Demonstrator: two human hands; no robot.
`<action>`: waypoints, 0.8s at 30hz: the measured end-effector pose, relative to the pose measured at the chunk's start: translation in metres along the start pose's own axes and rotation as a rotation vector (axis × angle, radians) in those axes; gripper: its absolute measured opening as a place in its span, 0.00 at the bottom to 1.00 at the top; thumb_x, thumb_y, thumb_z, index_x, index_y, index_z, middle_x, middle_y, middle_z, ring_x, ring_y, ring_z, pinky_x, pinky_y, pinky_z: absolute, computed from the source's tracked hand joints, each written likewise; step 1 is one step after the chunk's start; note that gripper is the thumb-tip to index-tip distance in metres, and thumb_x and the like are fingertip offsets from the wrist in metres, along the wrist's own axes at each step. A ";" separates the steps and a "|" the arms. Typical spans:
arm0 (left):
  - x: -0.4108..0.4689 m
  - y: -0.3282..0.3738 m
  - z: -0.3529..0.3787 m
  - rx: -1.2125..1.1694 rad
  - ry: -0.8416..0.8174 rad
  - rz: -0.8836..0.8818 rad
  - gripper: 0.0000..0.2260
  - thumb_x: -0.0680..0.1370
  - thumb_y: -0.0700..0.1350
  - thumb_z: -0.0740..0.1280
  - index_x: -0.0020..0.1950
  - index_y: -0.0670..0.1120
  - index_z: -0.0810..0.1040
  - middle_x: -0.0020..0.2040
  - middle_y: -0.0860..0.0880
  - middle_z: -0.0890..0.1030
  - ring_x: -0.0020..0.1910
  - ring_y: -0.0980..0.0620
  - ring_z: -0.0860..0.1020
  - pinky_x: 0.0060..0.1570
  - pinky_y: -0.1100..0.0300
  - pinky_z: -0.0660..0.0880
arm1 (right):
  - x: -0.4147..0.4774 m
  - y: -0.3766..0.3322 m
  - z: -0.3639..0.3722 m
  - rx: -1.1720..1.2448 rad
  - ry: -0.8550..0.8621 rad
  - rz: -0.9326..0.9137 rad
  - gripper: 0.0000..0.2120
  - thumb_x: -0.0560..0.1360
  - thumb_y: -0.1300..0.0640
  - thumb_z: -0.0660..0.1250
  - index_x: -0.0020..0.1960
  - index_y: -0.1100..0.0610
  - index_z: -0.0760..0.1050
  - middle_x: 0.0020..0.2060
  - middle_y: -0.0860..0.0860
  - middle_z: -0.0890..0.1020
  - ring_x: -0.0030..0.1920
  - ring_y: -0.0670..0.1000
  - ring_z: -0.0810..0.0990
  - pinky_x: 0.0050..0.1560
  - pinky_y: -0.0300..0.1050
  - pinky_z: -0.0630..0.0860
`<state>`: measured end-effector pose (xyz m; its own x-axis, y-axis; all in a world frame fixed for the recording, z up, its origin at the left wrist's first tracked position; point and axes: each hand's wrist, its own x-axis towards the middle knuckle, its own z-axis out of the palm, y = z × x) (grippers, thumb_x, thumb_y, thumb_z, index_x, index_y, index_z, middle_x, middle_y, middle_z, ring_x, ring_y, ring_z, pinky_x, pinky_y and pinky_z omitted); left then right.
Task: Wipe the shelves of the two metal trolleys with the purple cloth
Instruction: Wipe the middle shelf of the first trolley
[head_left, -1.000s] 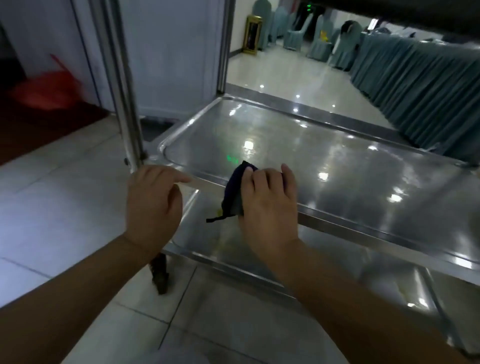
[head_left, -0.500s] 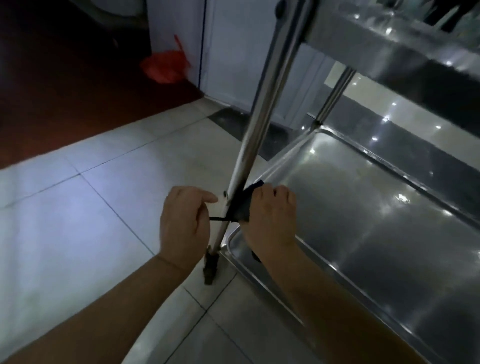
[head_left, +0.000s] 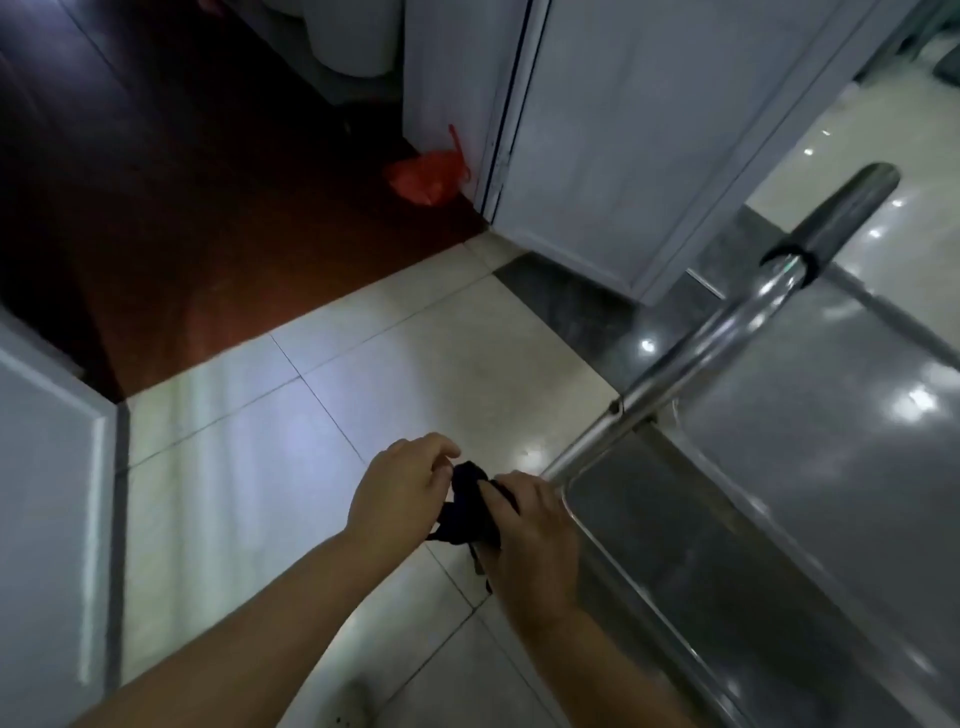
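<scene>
Head view: the purple cloth (head_left: 467, 512) is gripped between both closed hands, left (head_left: 397, 486) and right (head_left: 532, 525), beside the trolley shelf (head_left: 675, 519), likely for refolding.

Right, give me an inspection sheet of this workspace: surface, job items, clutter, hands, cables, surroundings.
Surface: metal trolley shelf bare and glossy, ceiling lights reflected in it; a lower shelf shows beneath.
Job's things: dark cloth bunched up, off the shelf, beside the trolley's corner post.
Clutter: red plastic bag on the dark floor by the white door frame.
Hands: left hand and right hand both grip the cloth between them.
Cables: nothing seen.
Surroundings: pale tiled floor, white panels, black grip on the trolley handle.
</scene>
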<state>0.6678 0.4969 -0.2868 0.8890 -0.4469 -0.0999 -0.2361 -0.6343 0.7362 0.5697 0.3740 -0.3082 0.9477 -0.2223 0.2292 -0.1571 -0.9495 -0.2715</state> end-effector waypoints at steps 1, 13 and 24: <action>0.006 0.008 -0.026 -0.023 -0.018 -0.030 0.11 0.80 0.41 0.60 0.59 0.53 0.76 0.50 0.56 0.77 0.53 0.57 0.73 0.48 0.66 0.66 | 0.014 -0.017 -0.016 0.019 0.049 -0.012 0.24 0.60 0.50 0.80 0.55 0.53 0.81 0.46 0.50 0.81 0.48 0.52 0.77 0.48 0.43 0.76; 0.122 0.100 -0.260 0.049 -0.333 0.195 0.19 0.75 0.38 0.68 0.60 0.58 0.76 0.51 0.61 0.73 0.51 0.60 0.74 0.49 0.75 0.67 | 0.202 -0.109 -0.161 0.165 0.248 -0.154 0.30 0.60 0.48 0.79 0.60 0.50 0.76 0.51 0.47 0.82 0.49 0.49 0.75 0.46 0.43 0.77; 0.266 0.178 -0.282 0.286 -0.346 0.348 0.10 0.75 0.45 0.67 0.42 0.60 0.70 0.42 0.57 0.77 0.41 0.60 0.74 0.40 0.59 0.73 | 0.340 -0.057 -0.196 0.511 -0.373 0.148 0.22 0.76 0.60 0.68 0.67 0.50 0.68 0.59 0.48 0.77 0.56 0.47 0.76 0.54 0.34 0.73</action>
<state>0.9734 0.4432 0.0067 0.5706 -0.8104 -0.1326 -0.6322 -0.5366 0.5589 0.8463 0.3090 -0.0320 0.9736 -0.1630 -0.1599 -0.2282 -0.6692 -0.7072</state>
